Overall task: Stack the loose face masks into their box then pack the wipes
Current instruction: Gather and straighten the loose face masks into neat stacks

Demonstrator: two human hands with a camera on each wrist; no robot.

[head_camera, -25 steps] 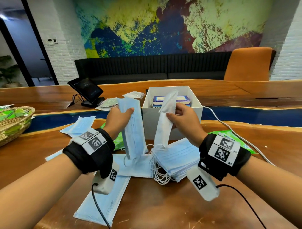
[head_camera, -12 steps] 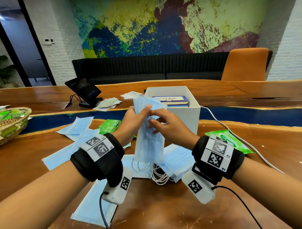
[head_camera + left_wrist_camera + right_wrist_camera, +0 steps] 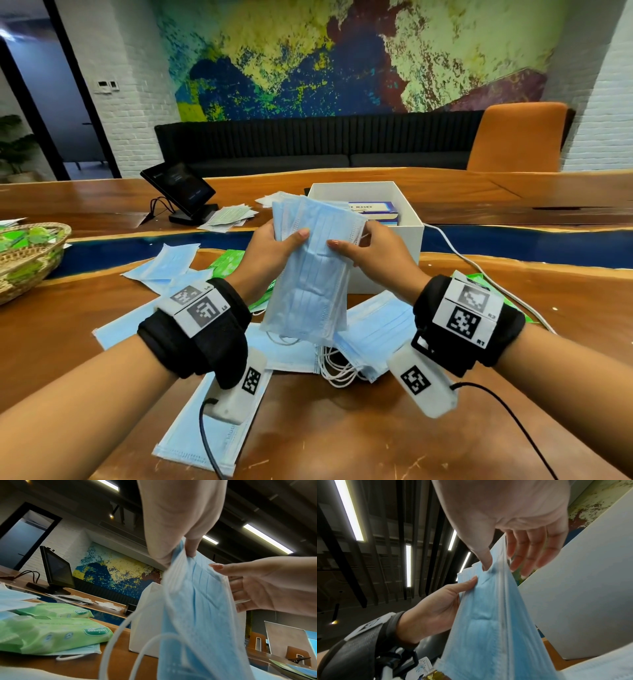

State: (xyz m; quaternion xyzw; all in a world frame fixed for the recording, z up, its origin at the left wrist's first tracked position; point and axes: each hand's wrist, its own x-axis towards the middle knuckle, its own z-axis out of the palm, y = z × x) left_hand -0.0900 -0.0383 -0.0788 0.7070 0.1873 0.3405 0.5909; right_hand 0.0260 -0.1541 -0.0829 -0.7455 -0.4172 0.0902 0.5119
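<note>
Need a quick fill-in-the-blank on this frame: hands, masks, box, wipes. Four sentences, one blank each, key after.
1. The bundle of blue masks is held by ____ hands.
2. The left hand has its thumb on the ____ face of the bundle.
3. The white box behind the bundle is ____ at the top.
4. The wipes packs by the left wrist are ____ in colour.

Missing words: both; front; open; green

We see a colourful mural (image 3: 342, 54), black sofa (image 3: 308, 144) below it, orange chair (image 3: 517, 137) at the sofa's right.
</note>
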